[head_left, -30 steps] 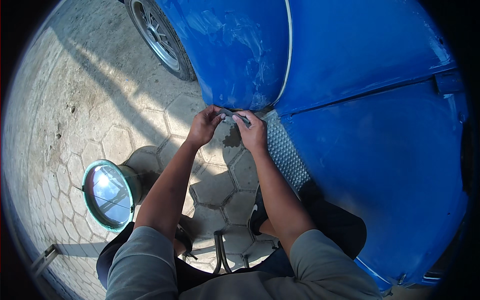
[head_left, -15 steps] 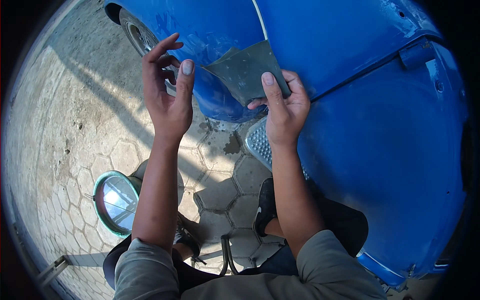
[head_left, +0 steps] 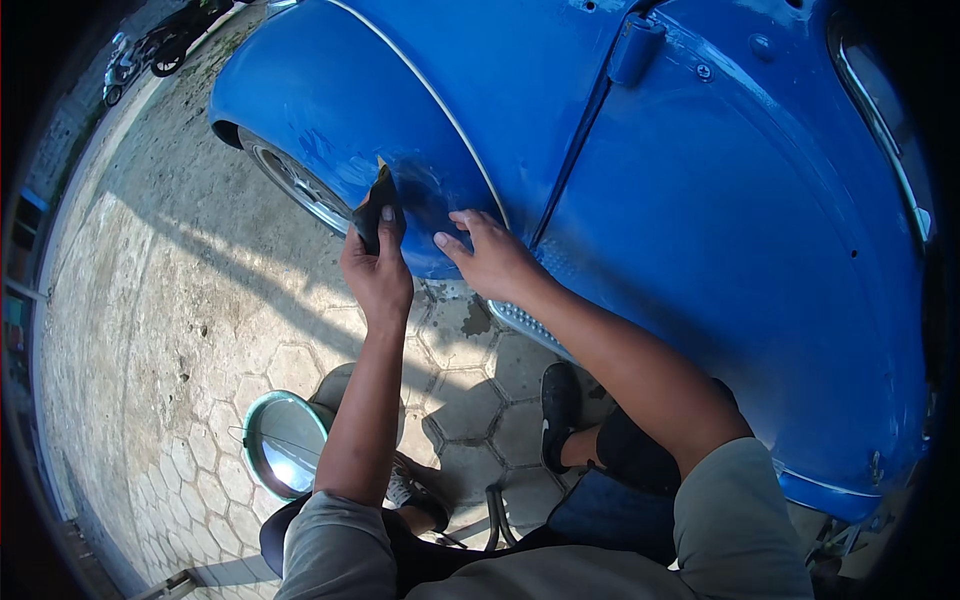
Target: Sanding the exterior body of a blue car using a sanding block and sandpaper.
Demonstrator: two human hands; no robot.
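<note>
The car body (head_left: 700, 200) is bright blue and shiny, with a thin silver line curving over the wheel arch. The folded sheet (head_left: 376, 205) in the left hand (head_left: 378, 275) is dark grey, almost black. At 9 o'clock from it, the wheel (head_left: 300, 185) is silver with a black tyre. The step plate (head_left: 525, 322) under the car is silver with little bumps. The ground (head_left: 160, 300) is grey, made of six-sided stones. At 7 o'clock sits a bucket (head_left: 283, 445) with a green rim. The sleeves (head_left: 735, 520) are grey. The shoe (head_left: 558, 410) is black.
</note>
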